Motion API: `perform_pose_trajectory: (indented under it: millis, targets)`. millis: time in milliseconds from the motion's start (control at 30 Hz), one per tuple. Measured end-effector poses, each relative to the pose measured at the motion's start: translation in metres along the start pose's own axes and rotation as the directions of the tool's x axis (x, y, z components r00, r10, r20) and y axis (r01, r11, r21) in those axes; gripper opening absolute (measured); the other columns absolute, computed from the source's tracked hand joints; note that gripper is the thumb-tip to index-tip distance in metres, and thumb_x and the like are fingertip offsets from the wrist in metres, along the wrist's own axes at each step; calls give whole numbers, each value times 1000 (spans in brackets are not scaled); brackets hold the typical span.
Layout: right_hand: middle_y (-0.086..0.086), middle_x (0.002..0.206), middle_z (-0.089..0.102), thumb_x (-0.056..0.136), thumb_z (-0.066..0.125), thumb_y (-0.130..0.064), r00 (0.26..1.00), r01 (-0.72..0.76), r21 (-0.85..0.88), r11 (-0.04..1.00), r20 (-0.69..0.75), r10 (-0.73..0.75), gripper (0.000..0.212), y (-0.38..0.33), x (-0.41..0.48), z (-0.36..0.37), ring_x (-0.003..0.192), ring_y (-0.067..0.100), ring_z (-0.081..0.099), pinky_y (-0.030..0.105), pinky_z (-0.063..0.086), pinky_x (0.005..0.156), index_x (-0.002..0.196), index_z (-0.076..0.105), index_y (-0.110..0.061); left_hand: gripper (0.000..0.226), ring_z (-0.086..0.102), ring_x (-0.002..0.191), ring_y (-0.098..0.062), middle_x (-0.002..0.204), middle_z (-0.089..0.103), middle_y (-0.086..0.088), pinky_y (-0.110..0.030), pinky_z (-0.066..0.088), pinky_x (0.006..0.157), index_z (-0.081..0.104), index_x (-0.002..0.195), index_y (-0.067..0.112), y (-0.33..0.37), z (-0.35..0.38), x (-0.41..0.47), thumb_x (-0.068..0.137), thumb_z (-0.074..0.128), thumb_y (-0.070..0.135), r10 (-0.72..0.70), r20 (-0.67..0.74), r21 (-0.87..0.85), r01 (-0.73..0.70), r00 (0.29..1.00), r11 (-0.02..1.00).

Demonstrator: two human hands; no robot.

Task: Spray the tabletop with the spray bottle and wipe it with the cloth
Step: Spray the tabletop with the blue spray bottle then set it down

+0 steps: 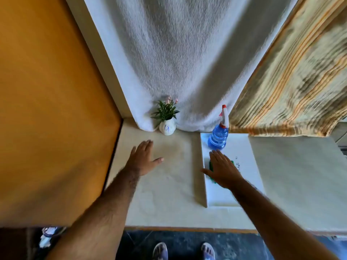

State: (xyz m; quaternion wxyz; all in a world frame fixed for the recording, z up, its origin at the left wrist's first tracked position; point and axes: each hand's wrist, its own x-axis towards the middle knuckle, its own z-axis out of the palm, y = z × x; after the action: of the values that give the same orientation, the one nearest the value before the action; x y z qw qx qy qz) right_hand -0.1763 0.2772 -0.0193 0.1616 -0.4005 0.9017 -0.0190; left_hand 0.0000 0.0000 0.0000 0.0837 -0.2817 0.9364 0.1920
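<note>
A blue spray bottle (218,136) with a white and red trigger head stands upright at the far end of a white board (242,145). Just in front of it lies a green cloth (211,167), mostly hidden under my right hand (223,169), which hovers flat over it with fingers spread. Whether the hand touches the cloth I cannot tell. My left hand (143,159) is open, palm down, over the cream tabletop (169,194), holding nothing.
A small white vase with a green plant (167,119) stands at the back of the table against a white curtain (178,62). An orange wall (47,109) borders the left. A striped curtain (293,81) hangs at the right. The table's front edge (187,229) is near my feet.
</note>
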Motion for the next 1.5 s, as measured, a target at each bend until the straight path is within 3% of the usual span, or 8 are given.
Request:
perform_pose_trajectory:
  millis: [200, 333, 500, 733, 967, 1133, 1267, 1500]
  targets:
    - [14, 171, 4, 94, 30, -76, 989, -138, -21, 990, 56, 139, 101, 12, -25, 56, 158, 29, 0, 47, 9, 129, 161, 8, -3, 94, 2, 164, -18, 179, 3, -2, -49, 5, 133, 12, 167, 16, -21, 71, -12, 98, 46, 69, -118, 183, 32, 114, 976, 993]
    - [13, 171, -5, 87, 13, -81, 991, -132, -30, 991, 20, 132, 108, 14, -29, 75, 158, 28, -6, 46, 4, 129, 161, 1, -3, 97, 9, 164, -22, 179, 3, -7, -52, 16, 130, 12, 167, 10, -34, 102, -19, 97, 40, 72, -71, 96, 142, 57, 993, 988]
    - [10, 171, -6, 86, 10, -81, 991, -131, 38, 991, -21, 132, 106, 12, -29, 88, 157, 24, -10, 45, 1, 129, 161, 0, -6, 122, 13, 164, -31, 177, 10, -13, -58, 9, 131, 11, 167, 9, -46, 129, -26, 78, -16, 89, -18, -19, 139, 21, 1000, 990]
    - [18, 165, 25, 88, 50, -67, 905, -185, 539, 822, -233, 357, 97, 22, 5, 46, 154, 28, 17, 45, 17, 128, 158, 25, -4, 99, 28, 160, -31, 173, 26, -13, -63, 19, 129, 26, 164, 8, -50, 149, -24, 96, 5, 76, -8, -103, 141, 23, 995, 990]
    - [1, 135, 60, 74, 90, -42, 807, 133, 764, 631, -453, 378, 91, 45, 96, -34, 121, 7, 57, 19, 42, 103, 149, 43, -19, 90, 25, 161, -26, 174, 22, -9, -62, 20, 129, 21, 166, 10, -56, 161, -22, 98, 26, 69, 14, -189, 186, 22, 982, 982]
    - [-1, 92, 73, 75, 90, -19, 814, 160, 867, 471, -386, 434, 58, 53, 130, -35, 77, -2, 69, 19, 56, 78, 124, 62, -9, 88, 25, 161, -26, 174, 24, -10, -61, 25, 128, 23, 165, 11, -56, 166, -22, 98, 30, 67, 29, -228, 202, 19, 973, 979]
    - [-17, 63, 65, 75, 86, -25, 779, 155, 904, 398, -359, 514, 24, 52, 134, -28, 59, -4, 62, 11, 52, 61, 85, 66, -31, 88, 26, 161, -27, 174, 25, -10, -61, 26, 128, 24, 165, 11, -58, 168, -21, 99, 32, 67, 36, -249, 212, 18, 968, 977]
    - [-10, 67, 73, 87, 71, -11, 757, 205, 848, 489, -454, 470, 17, 34, 136, -49, 64, 0, 68, 9, 51, 65, 103, 74, -11, 88, 23, 162, -26, 176, 22, -8, -61, 25, 128, 21, 166, 12, -63, 172, -20, 101, 21, 71, 40, -252, 225, 19, 967, 974]
